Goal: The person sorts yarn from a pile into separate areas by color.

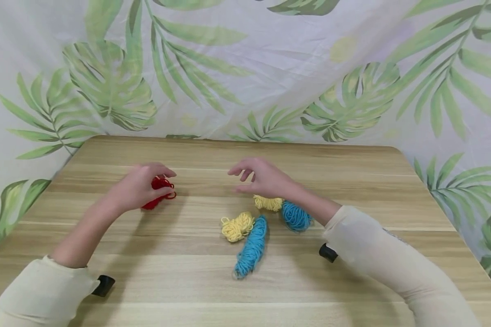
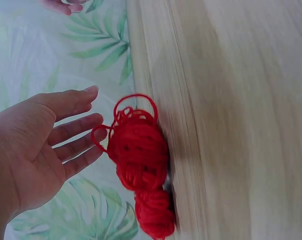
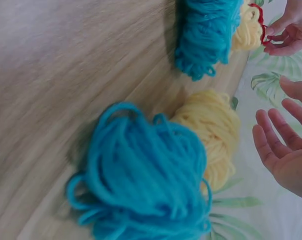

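Note:
My left hand [image 1: 135, 188] is held over the left side of the table, right by the red yarn [image 1: 160, 184]. In the left wrist view its fingers are loosely spread beside a large red yarn bundle [image 2: 139, 147], with a smaller red bundle [image 2: 155, 212] against it. My right hand [image 1: 266, 178] hovers with fingers loosely bent and nothing in them. Below it lie a yellow yarn bundle [image 1: 268, 203] and a round blue bundle [image 1: 296, 218], which the right forearm partly covers. In the right wrist view this blue bundle [image 3: 146, 170] fills the foreground.
Nearer the front, another yellow yarn bundle [image 1: 237, 226] lies against a long blue skein [image 1: 251, 247]. All rest on a wood-grain table [image 1: 167, 281]. Behind its far edge hangs a leaf-print cloth [image 1: 270, 68]. Black wrist devices [image 1: 103, 285] stick out from both sleeves.

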Tool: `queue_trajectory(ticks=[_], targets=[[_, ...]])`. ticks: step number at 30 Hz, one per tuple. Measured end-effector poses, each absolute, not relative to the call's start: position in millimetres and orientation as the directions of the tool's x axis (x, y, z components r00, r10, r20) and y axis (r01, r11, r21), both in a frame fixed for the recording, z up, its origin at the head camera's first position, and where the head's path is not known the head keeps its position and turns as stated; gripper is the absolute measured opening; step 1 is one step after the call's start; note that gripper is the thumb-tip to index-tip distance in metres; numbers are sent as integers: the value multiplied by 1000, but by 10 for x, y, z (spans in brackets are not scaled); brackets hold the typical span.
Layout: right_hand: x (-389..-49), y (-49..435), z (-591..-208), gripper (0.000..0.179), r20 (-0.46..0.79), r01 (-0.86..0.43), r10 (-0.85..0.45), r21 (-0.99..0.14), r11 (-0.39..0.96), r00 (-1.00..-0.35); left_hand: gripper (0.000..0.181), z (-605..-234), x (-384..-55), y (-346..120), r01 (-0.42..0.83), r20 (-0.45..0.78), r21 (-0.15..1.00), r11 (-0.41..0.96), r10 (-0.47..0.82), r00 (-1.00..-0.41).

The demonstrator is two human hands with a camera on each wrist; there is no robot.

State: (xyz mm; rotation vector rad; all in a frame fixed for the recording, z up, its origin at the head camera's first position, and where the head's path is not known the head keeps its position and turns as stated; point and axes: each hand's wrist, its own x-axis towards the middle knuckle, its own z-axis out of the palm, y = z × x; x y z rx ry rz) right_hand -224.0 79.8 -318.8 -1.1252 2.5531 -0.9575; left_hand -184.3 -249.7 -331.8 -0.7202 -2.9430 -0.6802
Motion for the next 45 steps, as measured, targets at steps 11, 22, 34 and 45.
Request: queue_trajectory(ticks=[11,22,34,45], targets=[[-2216,1073,-3282,40,78,-585,-689,-602,544,-721,32,-3323,-1830,-2312,474,130,434,766,467,-875],[-2224,1326,-3322,42,45,-573,-657,-536,619,-752,31,-3362,-1853,-2172,485,137,454,747,479,-867],[-2201,1470,-3430,48,49,-592,-662,-499,633,-748,32,-3386,-1847,-2001,498,125,451,741,500,-857],[-2197,1494,-3462,49,74,-621,-678,-485,616,-731,32,-3422,-1862,-1850,531,124,456,714,540,-833]])
